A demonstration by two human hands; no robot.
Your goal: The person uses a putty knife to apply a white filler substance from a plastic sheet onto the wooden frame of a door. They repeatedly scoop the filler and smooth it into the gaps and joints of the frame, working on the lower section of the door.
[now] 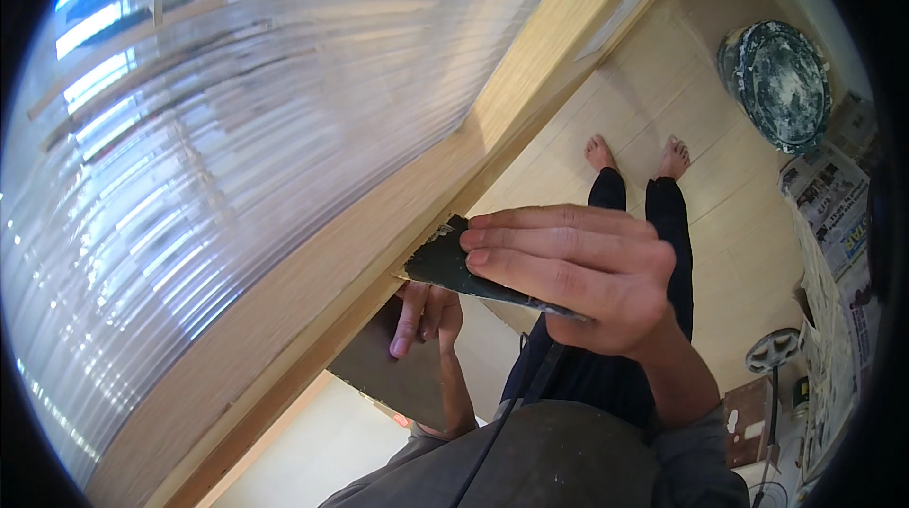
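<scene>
My right hand (578, 271) is closed on a small dark flat piece with ragged edges (436, 252), pressed against the edge of a pale wooden frame (246, 338). Its fingers lie together over the piece. Lower and further left, my left hand (426, 319) has its fingers curled over a larger dark grey sheet (369, 366), partly hidden under the frame. Above the frame, a translucent ribbed panel (218, 148) fills the upper left.
My bare feet (674, 158) stand on a pale plank floor (720, 233). At the right are a plaster-smeared dark bucket (776, 87), spread newspaper (824, 196), a grey round-headed object on a pole (769, 349) and a brown board (746, 423).
</scene>
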